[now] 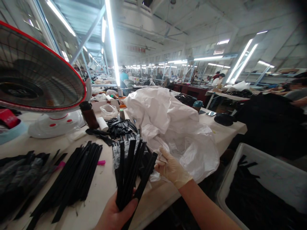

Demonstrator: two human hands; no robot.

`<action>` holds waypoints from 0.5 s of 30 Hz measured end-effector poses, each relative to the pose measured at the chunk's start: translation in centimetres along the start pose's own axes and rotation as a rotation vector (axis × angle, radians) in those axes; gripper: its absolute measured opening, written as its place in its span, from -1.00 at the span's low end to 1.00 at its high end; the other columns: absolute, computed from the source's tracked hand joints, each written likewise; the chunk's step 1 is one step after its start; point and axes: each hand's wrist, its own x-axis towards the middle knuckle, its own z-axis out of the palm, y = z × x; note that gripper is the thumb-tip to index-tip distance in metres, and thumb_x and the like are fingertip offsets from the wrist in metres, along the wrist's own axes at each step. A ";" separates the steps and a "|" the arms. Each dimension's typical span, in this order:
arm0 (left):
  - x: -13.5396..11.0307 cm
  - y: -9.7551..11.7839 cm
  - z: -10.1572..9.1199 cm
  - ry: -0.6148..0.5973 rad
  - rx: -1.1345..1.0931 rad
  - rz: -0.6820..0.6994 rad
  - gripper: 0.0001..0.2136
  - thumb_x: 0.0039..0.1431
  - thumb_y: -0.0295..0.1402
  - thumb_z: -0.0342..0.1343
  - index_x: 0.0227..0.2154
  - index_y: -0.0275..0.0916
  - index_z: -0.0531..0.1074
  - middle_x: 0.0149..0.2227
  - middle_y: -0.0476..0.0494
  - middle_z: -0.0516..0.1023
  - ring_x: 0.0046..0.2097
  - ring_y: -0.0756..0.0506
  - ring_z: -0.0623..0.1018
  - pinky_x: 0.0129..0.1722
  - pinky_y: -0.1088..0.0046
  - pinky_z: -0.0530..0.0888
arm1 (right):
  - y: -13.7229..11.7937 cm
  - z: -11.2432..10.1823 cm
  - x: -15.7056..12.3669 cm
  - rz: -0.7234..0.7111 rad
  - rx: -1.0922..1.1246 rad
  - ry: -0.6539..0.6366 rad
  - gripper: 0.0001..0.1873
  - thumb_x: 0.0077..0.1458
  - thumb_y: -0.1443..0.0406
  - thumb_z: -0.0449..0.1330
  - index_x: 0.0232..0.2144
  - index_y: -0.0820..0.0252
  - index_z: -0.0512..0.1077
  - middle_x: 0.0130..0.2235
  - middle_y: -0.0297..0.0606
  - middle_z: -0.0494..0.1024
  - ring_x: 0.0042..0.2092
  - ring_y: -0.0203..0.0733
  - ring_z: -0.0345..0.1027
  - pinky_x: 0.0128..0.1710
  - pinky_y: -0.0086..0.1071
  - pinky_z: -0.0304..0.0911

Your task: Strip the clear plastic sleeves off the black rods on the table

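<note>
My bare left hand [120,210] is closed around a bundle of long flat black strips [134,172], which fan upward from the fist. Just right of the strips' upper ends, my right hand [171,167] wears a pale thin glove, its fingers bent together in a pinch. What those fingers hold, if anything, I cannot make out. Behind the gloved hand a large crumpled white plastic bag [168,115] lies on the table [100,185]. More black strips [74,175] lie in a row to the left. Beyond the held bundle is a heap of short black pieces [121,126].
A red-rimmed fan [59,118] stands at the left, near a dark bottle [88,115]. Clear-wrapped black pieces [21,179] lie front left. On the right, below table height, a white bin [275,172] holds black pieces. A person [297,92] is at the right edge.
</note>
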 end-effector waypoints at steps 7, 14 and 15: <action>1.0 0.0 -0.4 -0.096 0.048 0.076 -0.80 -0.19 -0.24 0.22 -0.47 -0.21 0.51 -0.48 -0.04 0.58 -0.37 -0.16 0.51 -0.32 0.42 0.43 | 0.6 0.6 -1.4 -0.288 -0.585 -0.192 -0.71 0.01 0.10 0.24 -0.39 0.22 0.55 -0.35 -0.29 0.56 -0.29 -0.27 0.40 -0.24 -0.41 0.29; 3.0 0.7 -1.0 -0.108 0.083 0.122 -0.71 -0.14 -0.20 0.21 -0.33 -0.25 0.50 -0.33 -0.14 0.62 -0.23 -0.23 0.55 -0.20 0.33 0.46 | 3.7 1.6 -3.2 -0.120 -0.723 -0.351 -0.74 -0.11 0.10 0.32 -0.38 0.11 0.57 -0.40 -0.35 0.54 -0.27 -0.15 0.39 -0.16 -0.31 0.28; 3.0 0.6 -1.2 -0.096 0.107 0.109 -0.72 -0.14 -0.19 0.22 -0.36 -0.25 0.50 -0.36 -0.14 0.61 -0.26 -0.23 0.55 -0.22 0.33 0.46 | 3.4 1.6 -3.0 -0.123 -0.695 -0.307 -0.74 -0.12 0.08 0.32 -0.41 0.10 0.56 -0.46 -0.37 0.51 -0.34 -0.19 0.37 -0.23 -0.34 0.29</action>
